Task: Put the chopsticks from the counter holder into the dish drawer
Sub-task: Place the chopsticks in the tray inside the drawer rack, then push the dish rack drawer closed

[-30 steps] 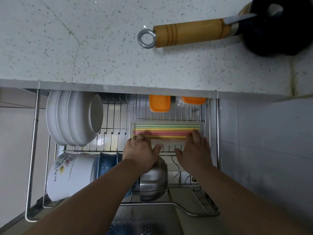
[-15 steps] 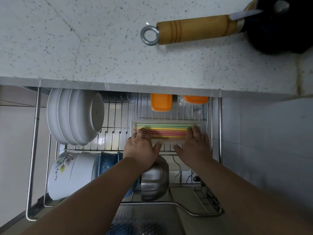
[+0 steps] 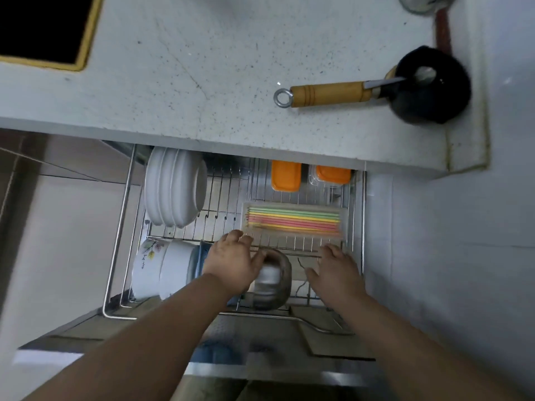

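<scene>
Green, yellow, pink and orange chopsticks (image 3: 293, 222) lie flat in a clear rectangular tray (image 3: 344, 224) on the wire rack of the pulled-out dish drawer (image 3: 121, 227). My left hand (image 3: 231, 260) hovers just in front of the tray's left end, fingers spread, holding nothing. My right hand (image 3: 335, 269) is below the tray's right end, also spread and empty. Neither hand touches the tray. The black counter holder (image 3: 428, 85) stands on the counter at the upper right with a wooden-handled utensil (image 3: 327, 93) leaning out of it.
White bowls (image 3: 173, 186) stand on edge at the drawer's left. Flower-print and blue bowls (image 3: 162, 269) sit in the front row beside a steel bowl (image 3: 272, 280). Two orange-lidded containers (image 3: 286, 176) are at the back. The speckled counter (image 3: 202, 82) overhangs the drawer; a black cooktop (image 3: 43, 27) is top left.
Both hands have let go of the tray and drawn back toward me. The camera has pulled back and upward, showing more of the counter.
</scene>
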